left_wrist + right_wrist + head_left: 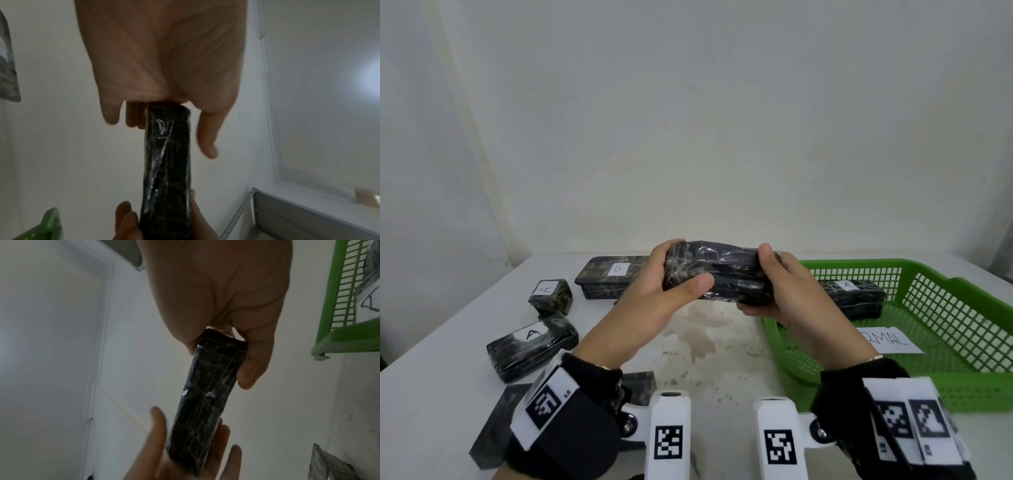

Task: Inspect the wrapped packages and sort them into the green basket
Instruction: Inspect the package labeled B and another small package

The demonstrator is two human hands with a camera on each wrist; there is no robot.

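Both hands hold a long dark package wrapped in shiny film (pixel 722 272) level above the table, in front of the wall. My left hand (pixel 671 284) grips its left end, thumb across the front. My right hand (pixel 774 281) grips the right end. The left wrist view shows the same package (pixel 167 162) lengthwise, as does the right wrist view (pixel 207 395). The green basket (pixel 941 383) stands at the right, with a package marked A (pixel 856 296) and a paper label (pixel 890 341) inside it.
On the white table (pixel 705 342) at the left lie a long package marked B (pixel 609 277), a small one marked A (pixel 550 296), a larger one marked A (pixel 530 344) and an unlabelled dark one (pixel 493 428) near my left wrist. The wall rises behind.
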